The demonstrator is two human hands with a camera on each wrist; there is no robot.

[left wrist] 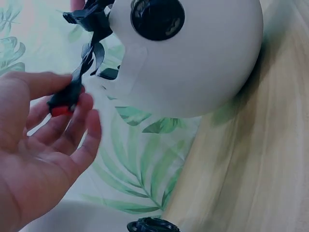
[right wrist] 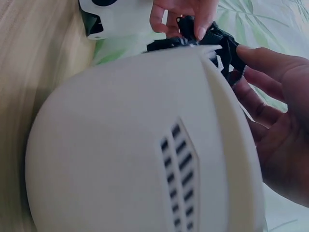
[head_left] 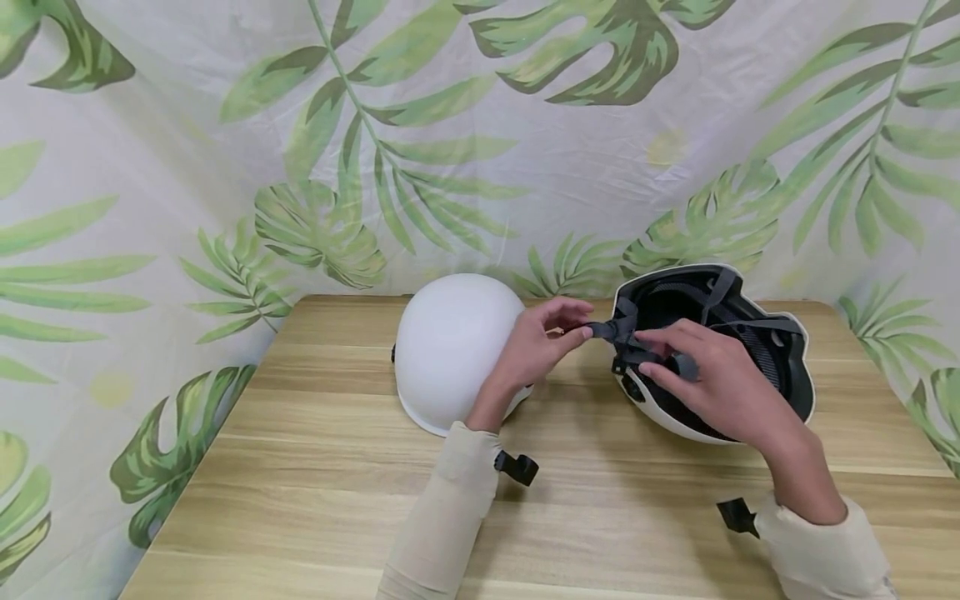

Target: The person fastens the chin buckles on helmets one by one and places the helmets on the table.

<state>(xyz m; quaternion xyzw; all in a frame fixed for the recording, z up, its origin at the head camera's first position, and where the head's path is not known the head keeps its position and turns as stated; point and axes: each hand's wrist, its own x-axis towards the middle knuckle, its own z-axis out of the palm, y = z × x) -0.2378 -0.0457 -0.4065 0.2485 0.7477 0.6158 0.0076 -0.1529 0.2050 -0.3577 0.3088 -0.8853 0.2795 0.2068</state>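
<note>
An upturned white helmet (head_left: 660,414) lies on the right, its black lining and grey straps facing up. My left hand (head_left: 534,343), at the helmet's left edge, pinches a dark buckle (left wrist: 66,99) with a red part, at the end of a chin strap (head_left: 611,332). My right hand (head_left: 716,379) reaches over the helmet's opening and pinches a black strap piece (right wrist: 234,60) between thumb and fingers. In the left wrist view a round black knob (left wrist: 158,18) shows on the shell. Vent slots (right wrist: 181,169) appear in the right wrist view.
A second white helmet (head_left: 453,350) rests dome up on the table, left of the first and partly behind my left forearm. The wooden table (head_left: 315,500) ends at a leaf-patterned cloth backdrop (head_left: 450,192). Black wrist mounts (head_left: 517,468) stick out from both sleeves.
</note>
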